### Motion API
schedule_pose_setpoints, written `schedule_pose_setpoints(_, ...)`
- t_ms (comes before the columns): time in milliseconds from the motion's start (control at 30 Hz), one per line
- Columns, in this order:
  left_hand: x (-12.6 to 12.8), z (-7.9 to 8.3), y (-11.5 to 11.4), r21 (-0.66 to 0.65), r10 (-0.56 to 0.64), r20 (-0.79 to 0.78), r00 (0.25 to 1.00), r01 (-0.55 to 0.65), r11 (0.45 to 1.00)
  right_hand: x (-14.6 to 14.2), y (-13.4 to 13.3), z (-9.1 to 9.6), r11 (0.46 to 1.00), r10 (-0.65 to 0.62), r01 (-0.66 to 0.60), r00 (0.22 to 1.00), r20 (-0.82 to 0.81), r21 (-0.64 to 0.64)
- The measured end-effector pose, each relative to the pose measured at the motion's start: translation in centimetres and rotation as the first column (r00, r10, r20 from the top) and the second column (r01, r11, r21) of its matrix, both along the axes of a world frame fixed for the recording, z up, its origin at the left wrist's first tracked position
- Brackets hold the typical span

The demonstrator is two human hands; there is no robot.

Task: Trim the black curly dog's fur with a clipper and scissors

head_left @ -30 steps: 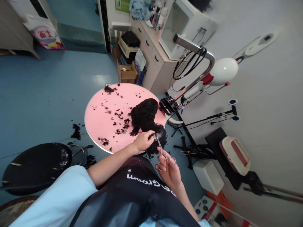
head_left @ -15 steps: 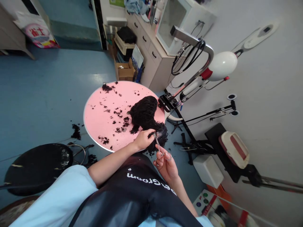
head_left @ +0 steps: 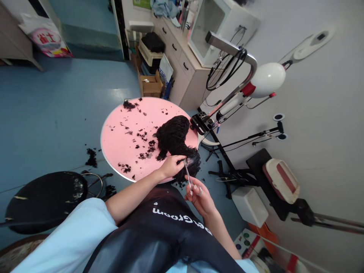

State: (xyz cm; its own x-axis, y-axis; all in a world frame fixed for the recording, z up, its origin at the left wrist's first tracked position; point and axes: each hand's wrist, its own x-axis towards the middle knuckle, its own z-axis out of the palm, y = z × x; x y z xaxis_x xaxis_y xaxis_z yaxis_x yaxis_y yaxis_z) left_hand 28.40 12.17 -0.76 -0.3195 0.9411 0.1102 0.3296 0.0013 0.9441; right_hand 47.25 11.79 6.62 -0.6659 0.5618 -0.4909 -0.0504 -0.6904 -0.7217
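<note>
A small black curly-haired dog (head_left: 173,137) lies on a round pink grooming table (head_left: 122,140). My left hand (head_left: 171,166) grips the dog's head at the table's near edge, fingers closed in the fur. My right hand (head_left: 199,197) holds a pair of scissors (head_left: 189,178) by the finger rings, with the blades pointing up into the fur beside my left hand. Black fur clippings (head_left: 142,146) are scattered over the pink tabletop.
A grooming arm with black leashes (head_left: 227,64) rises at the table's right side, next to a white dryer (head_left: 267,77). A black stool (head_left: 42,199) stands at the left. Fur clumps (head_left: 91,157) lie on the blue floor. White cabinets (head_left: 182,64) stand behind.
My right hand has moved up and closer to the dog's head, and the scissor handles have come together. My left hand keeps its hold on the fur.
</note>
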Motion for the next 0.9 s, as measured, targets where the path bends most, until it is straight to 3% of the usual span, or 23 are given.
schedule_pose_setpoints(133, -0.1, 0.1, 0.0, -0.022, -0.011, 0.027, 1.000, 0.011, 1.000, 0.7, 0.3, 0.0, 0.994, 0.091, -0.093, 0.995, 0.027, 0.060)
schedule_pose_setpoints(300, -0.6, 0.5, 0.0, -0.057, -0.053, 0.046, 0.998, 0.056, 0.997, 0.8, 1.7, -0.2, 0.989, 0.145, -0.146, 0.989, 0.028, 0.008)
schedule_pose_setpoints(567, -0.9, 0.5, 0.0, -0.083, -0.078, 0.079, 0.994, 0.084, 0.993, 1.2, 1.7, 0.0, 0.992, 0.107, -0.108, 0.994, 0.011, 0.072)
schedule_pose_setpoints(767, -1.0, 0.2, -0.1, -0.079, -0.082, 0.089, 0.993, 0.089, 0.993, 0.9, 2.2, -0.2, 0.986, 0.166, -0.165, 0.986, -0.004, 0.011)
schedule_pose_setpoints(900, -1.0, 0.1, 0.0, -0.070, -0.086, 0.100, 0.991, 0.093, 0.993, 0.8, 1.9, 0.0, 0.991, 0.120, -0.120, 0.993, 0.008, 0.062)
